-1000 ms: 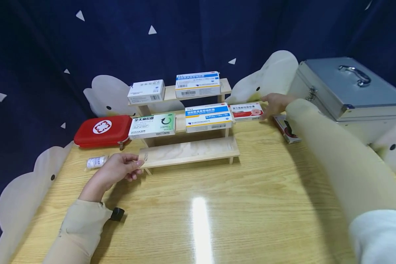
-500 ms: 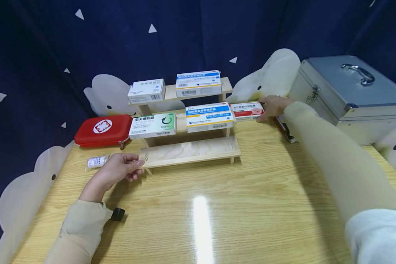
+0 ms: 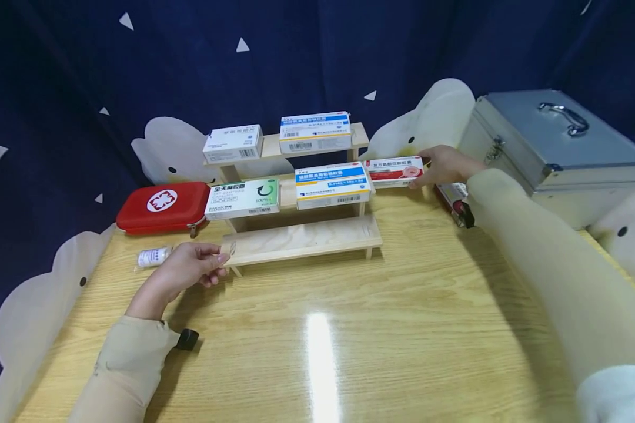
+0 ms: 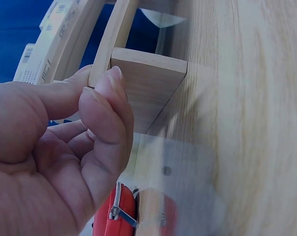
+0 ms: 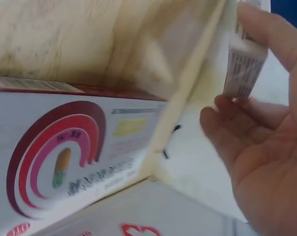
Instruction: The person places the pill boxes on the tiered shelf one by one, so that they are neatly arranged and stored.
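Note:
My left hand (image 3: 187, 270) pinches the left end of the bottom shelf (image 3: 301, 241) of a three-tier wooden stand. In the left wrist view, its thumb and fingers meet at the corner of the wooden board (image 4: 148, 69). At the back right of the stand, my right hand (image 3: 447, 164) holds the right end of a red-and-white medicine box (image 3: 386, 171) between thumb and fingers. The right wrist view shows that box's narrow end (image 5: 244, 73) within the grip. Partly hidden under the right forearm is another medicine box (image 5: 65, 157), printed with red and pink arcs.
On the upper shelves sit a small white box (image 3: 233, 144), two blue-and-white boxes (image 3: 316, 132) and a green-and-white box (image 3: 243, 198). Left of the stand are a red zip case (image 3: 159, 208) and a small bottle (image 3: 153, 257). A silver metal case (image 3: 540, 141) stands at the right.
My right hand has closed on the end of the red-and-white box, which has risen slightly. My left hand keeps its hold on the shelf.

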A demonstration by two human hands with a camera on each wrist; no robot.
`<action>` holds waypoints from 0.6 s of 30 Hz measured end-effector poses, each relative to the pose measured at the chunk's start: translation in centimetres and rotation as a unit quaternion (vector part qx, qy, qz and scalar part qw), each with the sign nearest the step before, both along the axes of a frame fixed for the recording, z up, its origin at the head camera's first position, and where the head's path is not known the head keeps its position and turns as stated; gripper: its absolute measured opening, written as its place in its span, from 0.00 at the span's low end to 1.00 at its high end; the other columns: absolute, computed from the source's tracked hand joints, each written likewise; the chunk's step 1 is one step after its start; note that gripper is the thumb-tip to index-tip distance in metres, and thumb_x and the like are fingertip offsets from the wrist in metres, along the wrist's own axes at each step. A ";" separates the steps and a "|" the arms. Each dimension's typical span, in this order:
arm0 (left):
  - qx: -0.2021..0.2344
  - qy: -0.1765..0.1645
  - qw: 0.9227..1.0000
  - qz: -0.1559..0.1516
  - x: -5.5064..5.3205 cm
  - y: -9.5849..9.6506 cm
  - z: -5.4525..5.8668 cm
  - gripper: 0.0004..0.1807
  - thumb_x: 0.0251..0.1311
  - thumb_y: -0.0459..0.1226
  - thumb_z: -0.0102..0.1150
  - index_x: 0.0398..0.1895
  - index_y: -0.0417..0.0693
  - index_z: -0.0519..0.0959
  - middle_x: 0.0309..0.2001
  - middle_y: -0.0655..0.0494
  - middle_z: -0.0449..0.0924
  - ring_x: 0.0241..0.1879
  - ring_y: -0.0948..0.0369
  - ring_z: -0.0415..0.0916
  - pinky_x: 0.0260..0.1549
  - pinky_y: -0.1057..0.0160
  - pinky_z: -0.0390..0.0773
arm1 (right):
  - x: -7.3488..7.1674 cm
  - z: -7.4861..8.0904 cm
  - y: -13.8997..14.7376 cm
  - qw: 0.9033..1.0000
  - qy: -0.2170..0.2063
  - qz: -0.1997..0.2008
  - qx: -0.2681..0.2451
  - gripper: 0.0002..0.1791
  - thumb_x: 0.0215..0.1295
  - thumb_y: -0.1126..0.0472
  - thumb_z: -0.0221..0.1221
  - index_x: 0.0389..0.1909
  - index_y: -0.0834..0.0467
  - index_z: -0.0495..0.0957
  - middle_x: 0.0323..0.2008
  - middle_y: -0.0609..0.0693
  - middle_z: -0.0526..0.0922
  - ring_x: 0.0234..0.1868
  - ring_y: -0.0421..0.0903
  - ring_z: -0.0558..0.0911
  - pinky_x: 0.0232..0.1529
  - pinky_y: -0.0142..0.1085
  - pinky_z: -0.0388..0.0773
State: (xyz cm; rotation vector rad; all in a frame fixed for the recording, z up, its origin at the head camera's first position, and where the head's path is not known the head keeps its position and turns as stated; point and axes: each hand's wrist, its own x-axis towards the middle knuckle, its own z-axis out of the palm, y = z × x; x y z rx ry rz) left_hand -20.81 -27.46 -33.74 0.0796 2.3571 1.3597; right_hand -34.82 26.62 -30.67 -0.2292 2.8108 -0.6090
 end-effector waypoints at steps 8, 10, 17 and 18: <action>-0.006 0.007 1.000 -0.003 0.0 0.0 0.1 0.20 0.71 0.36 0.56 0.57 0.28 0.71 0.32 0.47 0.82 0.26 0.60 0.75 0.28 0.63 0.80 | 4.2 2.5 -0.4 0.998 0.047 -0.042 0.025 0.53 0.56 0.43 0.69 0.71 0.72 0.57 0.58 0.69 0.72 0.51 0.60 0.71 0.57 0.56 0.66; -0.009 0.007 1.000 -0.003 0.1 0.0 0.0 0.21 0.71 0.36 0.56 0.57 0.28 0.71 0.32 0.47 0.82 0.26 0.60 0.76 0.28 0.63 0.80 | 5.5 2.8 -0.4 0.996 0.061 -0.060 0.025 0.54 0.56 0.41 0.69 0.70 0.73 0.58 0.56 0.69 0.73 0.50 0.61 0.72 0.55 0.57 0.67; -0.017 0.002 1.000 -0.005 0.1 0.0 0.2 0.20 0.71 0.37 0.56 0.57 0.29 0.72 0.34 0.45 0.82 0.28 0.59 0.76 0.30 0.63 0.80 | 10.3 3.7 0.2 0.988 0.103 -0.112 0.008 0.45 0.52 0.36 0.69 0.58 0.67 0.70 0.46 0.64 0.77 0.42 0.58 0.75 0.40 0.52 0.72; -0.017 0.003 1.000 -0.008 0.1 0.0 0.2 0.20 0.71 0.37 0.56 0.57 0.29 0.72 0.34 0.45 0.82 0.28 0.59 0.76 0.30 0.63 0.80 | 11.0 3.8 0.3 0.988 0.101 -0.116 0.006 0.46 0.52 0.35 0.69 0.59 0.67 0.70 0.47 0.64 0.77 0.43 0.58 0.74 0.40 0.51 0.72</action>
